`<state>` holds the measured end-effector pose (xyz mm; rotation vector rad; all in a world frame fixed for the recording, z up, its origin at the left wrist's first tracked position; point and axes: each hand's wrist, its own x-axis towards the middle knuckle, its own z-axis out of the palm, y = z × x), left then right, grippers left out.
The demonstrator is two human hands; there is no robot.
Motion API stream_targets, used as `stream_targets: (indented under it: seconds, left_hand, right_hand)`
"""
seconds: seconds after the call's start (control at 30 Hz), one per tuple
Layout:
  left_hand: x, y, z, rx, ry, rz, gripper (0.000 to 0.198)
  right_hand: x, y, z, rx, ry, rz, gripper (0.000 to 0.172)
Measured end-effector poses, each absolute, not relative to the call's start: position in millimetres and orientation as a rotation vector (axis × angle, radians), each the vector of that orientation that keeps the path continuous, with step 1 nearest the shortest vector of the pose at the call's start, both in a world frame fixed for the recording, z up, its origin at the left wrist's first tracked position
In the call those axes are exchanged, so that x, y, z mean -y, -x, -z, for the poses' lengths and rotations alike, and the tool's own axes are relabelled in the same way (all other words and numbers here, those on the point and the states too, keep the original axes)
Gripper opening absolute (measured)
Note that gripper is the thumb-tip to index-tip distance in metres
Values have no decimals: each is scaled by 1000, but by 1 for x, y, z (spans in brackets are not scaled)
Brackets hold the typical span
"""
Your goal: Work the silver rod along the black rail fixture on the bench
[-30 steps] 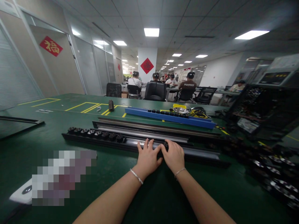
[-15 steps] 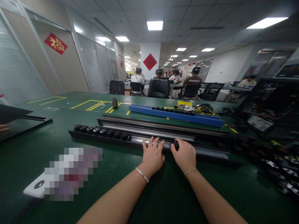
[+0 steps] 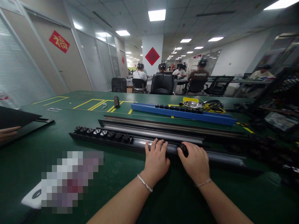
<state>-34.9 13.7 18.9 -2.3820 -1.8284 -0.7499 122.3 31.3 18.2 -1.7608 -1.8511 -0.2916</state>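
Observation:
A long black channel rail (image 3: 149,144) with a shiny grey trough lies across the green table in front of me. Several small black ribbed blocks (image 3: 111,135) sit in a row in its left part. My left hand (image 3: 157,158) curls over the rail's near wall, fingers spread into the trough and thumb on the near side. Farther right, my right hand (image 3: 195,161) pinches a small black block (image 3: 184,150) between thumb and fingers at the trough. Part of that block is hidden by the hand.
Behind lie further dark rails (image 3: 151,130) and a blue channel (image 3: 187,115) bearing black blocks and a metal dish (image 3: 192,105). A partly pixelated white device (image 3: 31,199) lies near left. Another person's hand (image 3: 8,133) is by a black panel (image 3: 16,118). Dark parts (image 3: 268,149) crowd the right.
The view has shifted slightly, so my hands appear farther right and a little lower. The right hand, with the small block, sits slightly farther from the left hand along the rail.

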Motion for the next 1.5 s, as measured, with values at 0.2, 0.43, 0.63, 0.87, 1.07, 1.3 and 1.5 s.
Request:
stream_targets:
  seconds: [0.2,0.43,0.63,0.87,1.07,1.3,1.5]
  left_hand:
    - [-12,35,-20,1857,2388,749,51]
    - [-12,36,-20,1870,2394,776,46]
    - [-12,38,-22,1881,2410,759,35]
    - [-13,39,-23,1880,2420,751,24]
    - [-12,39,-23,1879,2403,766,20]
    - [-12,39,-25,1877,2421,763,17]
    - [-13,39,-23,1872,2404,789,14]
  right_hand:
    - [-31,-123,-17,1859,1756,287,34]
    - [-30,-124,-19,1892,1770,283,35]
    - [-32,-125,-18,1882,1777,292,34]
    - [-32,-127,-17,1880,1782,336,33]
    - [-31,-127,-19,1865,1794,346,32]
    - [-31,-133,-20,1816,1858,334,29]
    - [-32,-135,-20,1814,1864,334,28]
